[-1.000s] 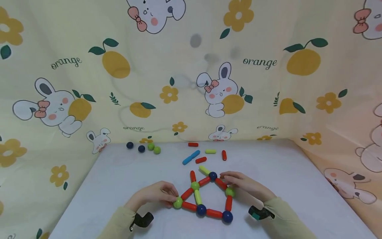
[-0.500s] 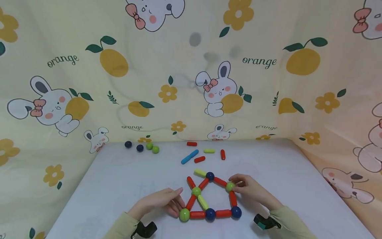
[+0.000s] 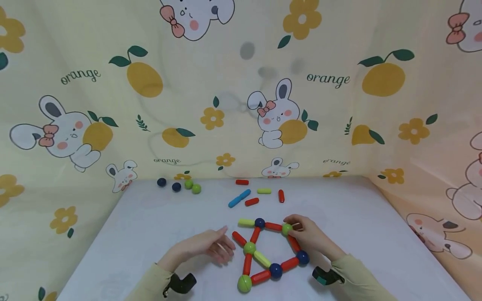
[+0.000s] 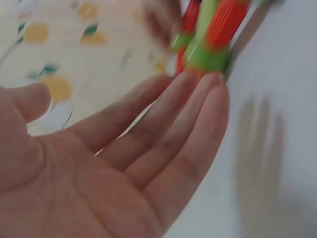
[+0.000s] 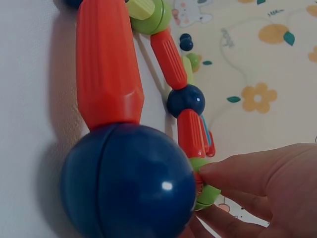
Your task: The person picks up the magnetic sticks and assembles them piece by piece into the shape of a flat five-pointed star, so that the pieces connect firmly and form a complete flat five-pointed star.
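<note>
Presently pinching the green ball [image 3: 287, 229] at the far right corner of the ball-and-rod frame [image 3: 262, 259] with the right hand [image 3: 309, 235]; with the left hand [image 3: 203, 246] empty, loosely spread, just left of the frame. Set between both, nearer the right, with near edge slanting away rightward. Beyond the frame, a loose blue rod [image 3: 239, 198].

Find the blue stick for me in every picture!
Head: blue stick, just below centre, beyond the ball-and-stick shape.
Left wrist: not seen.
Right wrist: a sliver of it, right of centre, behind a red stick, above the right hand.
Shared landmark: the orange-print cloth, in all three.
</note>
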Action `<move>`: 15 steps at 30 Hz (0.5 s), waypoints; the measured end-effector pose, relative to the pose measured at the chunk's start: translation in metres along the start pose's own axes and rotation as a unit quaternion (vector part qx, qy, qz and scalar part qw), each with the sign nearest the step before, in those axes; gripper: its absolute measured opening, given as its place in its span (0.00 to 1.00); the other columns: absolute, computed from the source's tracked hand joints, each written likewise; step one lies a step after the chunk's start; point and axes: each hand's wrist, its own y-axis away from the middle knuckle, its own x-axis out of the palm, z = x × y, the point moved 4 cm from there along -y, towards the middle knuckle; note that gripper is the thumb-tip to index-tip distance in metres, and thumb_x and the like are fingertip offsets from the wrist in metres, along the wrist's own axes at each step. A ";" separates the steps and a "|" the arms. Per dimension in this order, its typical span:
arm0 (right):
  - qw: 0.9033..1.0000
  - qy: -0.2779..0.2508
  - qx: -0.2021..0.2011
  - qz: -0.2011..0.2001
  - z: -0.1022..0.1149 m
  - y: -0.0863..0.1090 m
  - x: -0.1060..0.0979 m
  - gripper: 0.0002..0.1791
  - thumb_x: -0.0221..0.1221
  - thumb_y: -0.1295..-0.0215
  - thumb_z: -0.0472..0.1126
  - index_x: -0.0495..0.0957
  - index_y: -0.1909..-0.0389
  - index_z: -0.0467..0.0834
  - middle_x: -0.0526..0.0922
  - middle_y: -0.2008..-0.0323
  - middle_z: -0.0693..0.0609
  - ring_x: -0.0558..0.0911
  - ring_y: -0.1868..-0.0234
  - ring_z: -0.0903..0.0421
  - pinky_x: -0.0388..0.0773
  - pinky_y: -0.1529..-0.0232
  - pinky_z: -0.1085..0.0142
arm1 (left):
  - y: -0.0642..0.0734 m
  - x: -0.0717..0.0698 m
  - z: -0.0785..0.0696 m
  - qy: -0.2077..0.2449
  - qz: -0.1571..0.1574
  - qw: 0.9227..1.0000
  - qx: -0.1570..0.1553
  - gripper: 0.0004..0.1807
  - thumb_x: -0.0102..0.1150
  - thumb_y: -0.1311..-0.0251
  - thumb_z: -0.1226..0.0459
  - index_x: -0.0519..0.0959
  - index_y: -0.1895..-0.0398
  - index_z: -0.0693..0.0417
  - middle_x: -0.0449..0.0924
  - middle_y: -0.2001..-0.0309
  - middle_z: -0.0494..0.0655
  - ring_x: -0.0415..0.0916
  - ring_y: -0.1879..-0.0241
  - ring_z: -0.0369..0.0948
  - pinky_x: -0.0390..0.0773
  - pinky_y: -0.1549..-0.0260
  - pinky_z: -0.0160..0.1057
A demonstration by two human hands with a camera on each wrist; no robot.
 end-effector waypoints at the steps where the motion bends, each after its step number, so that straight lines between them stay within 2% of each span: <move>1: 1.000 0.000 0.001 -0.001 0.000 0.000 0.000 0.15 0.61 0.37 0.33 0.78 0.49 0.43 0.79 0.54 0.52 0.77 0.54 0.52 0.79 0.54 0.56 | 0.001 -0.014 -0.004 -0.014 -0.032 0.999 0.011 0.39 0.32 0.29 0.40 0.76 0.48 0.68 0.81 0.55 0.59 0.80 0.56 0.54 0.80 0.57 0.46; 3: 1.000 -0.001 0.002 -0.003 -0.001 0.000 0.000 0.15 0.61 0.37 0.34 0.78 0.49 0.43 0.79 0.55 0.52 0.77 0.55 0.52 0.79 0.54 0.56 | 0.002 -0.044 -0.011 -0.049 -0.109 0.992 0.031 0.36 0.37 0.29 0.42 0.74 0.46 0.69 0.79 0.53 0.60 0.77 0.53 0.56 0.79 0.54 0.48; 4: 1.000 -0.002 0.002 -0.004 -0.001 0.001 0.000 0.15 0.61 0.37 0.34 0.78 0.50 0.43 0.79 0.55 0.52 0.77 0.55 0.52 0.79 0.54 0.56 | 0.003 -0.060 -0.014 -0.070 -0.150 0.985 0.041 0.34 0.40 0.30 0.43 0.74 0.45 0.68 0.78 0.51 0.60 0.76 0.51 0.56 0.78 0.53 0.49; 6: 1.000 -0.003 0.001 -0.003 -0.001 0.001 0.000 0.15 0.61 0.37 0.34 0.78 0.49 0.43 0.79 0.55 0.52 0.77 0.55 0.52 0.79 0.54 0.56 | 0.006 -0.090 -0.017 -0.121 -0.230 0.964 0.060 0.32 0.50 0.33 0.46 0.72 0.42 0.66 0.76 0.48 0.60 0.74 0.48 0.55 0.76 0.51 0.51; 8: 1.000 -0.005 0.000 -0.003 -0.002 0.001 0.000 0.15 0.61 0.37 0.34 0.78 0.49 0.43 0.79 0.54 0.52 0.77 0.55 0.52 0.79 0.54 0.56 | 0.007 -0.116 -0.016 -0.158 -0.292 0.940 0.084 0.32 0.60 0.38 0.50 0.70 0.39 0.63 0.74 0.44 0.60 0.72 0.45 0.55 0.74 0.48 0.53; 10: 1.000 -0.005 -0.002 -0.002 -0.002 0.002 0.000 0.15 0.61 0.37 0.34 0.78 0.49 0.43 0.79 0.54 0.52 0.77 0.54 0.52 0.79 0.54 0.56 | 0.009 -0.133 -0.017 -0.180 -0.333 0.919 0.110 0.33 0.67 0.43 0.55 0.69 0.38 0.61 0.72 0.43 0.60 0.71 0.44 0.55 0.72 0.47 0.54; 11: 1.000 -0.006 -0.004 -0.001 -0.002 0.001 0.000 0.15 0.61 0.37 0.34 0.78 0.49 0.43 0.79 0.54 0.52 0.77 0.54 0.52 0.79 0.53 0.55 | 0.008 -0.141 -0.013 -0.182 -0.345 0.913 0.123 0.34 0.68 0.45 0.58 0.68 0.37 0.61 0.71 0.41 0.61 0.69 0.43 0.57 0.72 0.46 0.54; 13: 1.000 -0.008 -0.005 0.000 -0.003 0.000 0.000 0.15 0.61 0.37 0.34 0.78 0.49 0.43 0.79 0.54 0.52 0.77 0.54 0.52 0.78 0.53 0.55 | 0.004 -0.155 -0.006 -0.171 -0.360 0.906 0.144 0.33 0.69 0.45 0.64 0.68 0.37 0.61 0.69 0.40 0.63 0.67 0.42 0.58 0.71 0.46 0.55; 15: 1.000 -0.009 -0.005 0.003 -0.005 -0.001 0.001 0.15 0.61 0.37 0.35 0.78 0.49 0.43 0.79 0.54 0.52 0.77 0.54 0.52 0.78 0.53 0.55 | 0.000 -0.164 0.002 -0.153 -0.372 0.903 0.150 0.32 0.68 0.46 0.68 0.68 0.37 0.62 0.69 0.40 0.63 0.66 0.41 0.59 0.71 0.46 0.55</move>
